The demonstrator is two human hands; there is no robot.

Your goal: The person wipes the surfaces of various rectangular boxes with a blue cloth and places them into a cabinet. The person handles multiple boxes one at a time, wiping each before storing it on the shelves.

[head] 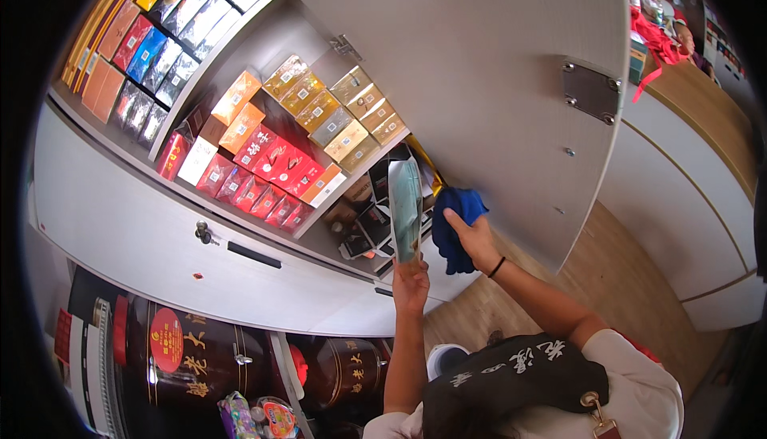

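Observation:
My left hand (411,286) grips the lower end of a flat, pale green, plastic-covered packet (406,211) with a white edge, held upright before an open cabinet compartment. Close on its right, my right hand (473,238) is closed on a crumpled dark blue cloth (452,253), the thumb on top. The cloth is beside the large open cabinet door (479,79). Behind the packet, the compartment holds black boxes (374,223) and other small items, partly hidden.
Shelves at the left hold wrapped red boxes (272,160), gold boxes (317,109) and stacked silver ones. Below are a white drawer front (150,217) with a key in its lock and dark brown jars (198,355). A wood-topped counter (707,103) stands at right; a bucket (446,360) is on the floor.

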